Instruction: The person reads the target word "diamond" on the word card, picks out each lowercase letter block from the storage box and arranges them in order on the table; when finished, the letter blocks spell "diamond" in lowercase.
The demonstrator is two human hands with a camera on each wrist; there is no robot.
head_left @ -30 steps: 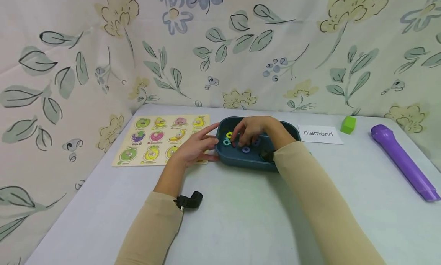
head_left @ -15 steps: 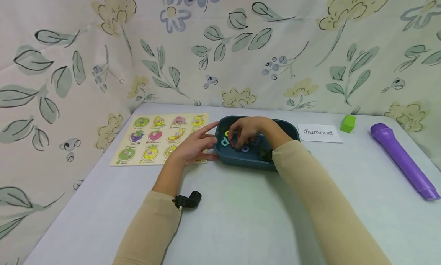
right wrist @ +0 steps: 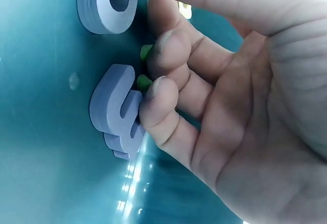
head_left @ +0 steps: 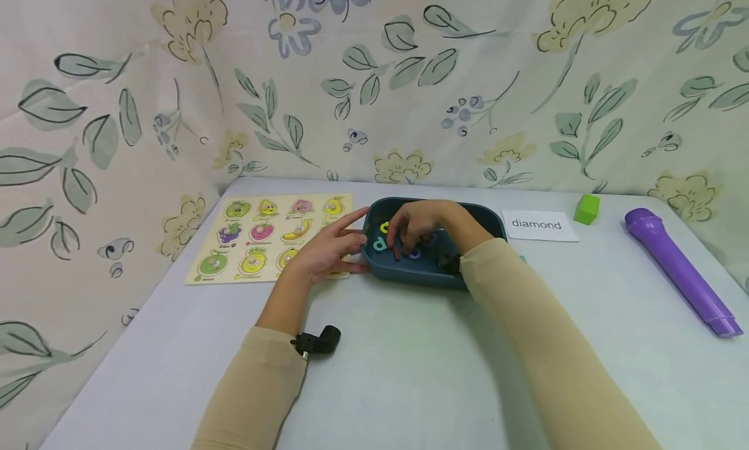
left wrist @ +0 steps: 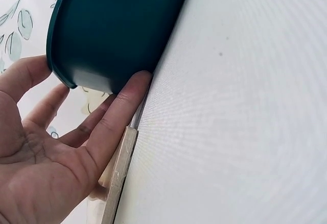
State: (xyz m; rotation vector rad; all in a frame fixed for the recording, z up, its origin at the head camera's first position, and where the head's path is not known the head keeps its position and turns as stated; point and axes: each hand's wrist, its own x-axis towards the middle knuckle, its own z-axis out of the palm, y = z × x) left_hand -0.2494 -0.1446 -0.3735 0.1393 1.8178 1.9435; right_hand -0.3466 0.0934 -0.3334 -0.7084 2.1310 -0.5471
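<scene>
A dark teal tray (head_left: 409, 276) stands on the table, with colourful letter pieces inside. My left hand (head_left: 330, 250) rests against the tray's left end, its fingers spread; in the left wrist view the fingertips touch the tray's wall (left wrist: 110, 25). My right hand (head_left: 422, 220) is down in the tray with bent fingers. It pinches a slim red letter piece (head_left: 396, 253), though the grip is partly hidden. Left of it lie a turquoise d (head_left: 379, 244) and a yellow piece (head_left: 383, 227). A lavender ring-shaped letter (right wrist: 104, 9) and a lavender arched letter (right wrist: 107, 104) lie near the right fingers.
A wooden fruit puzzle board (head_left: 219, 242) lies left of the tray. To the right are a white card (head_left: 538, 225) reading "diamond", a green block (head_left: 587, 209) and a purple microphone (head_left: 681, 271). A floral cloth (head_left: 374, 79) hangs behind the table.
The right hand has shifted the red piece slightly toward the near side, beside the d. The turquoise d and yellow piece show more clearly. The left hand stays against the tray.
</scene>
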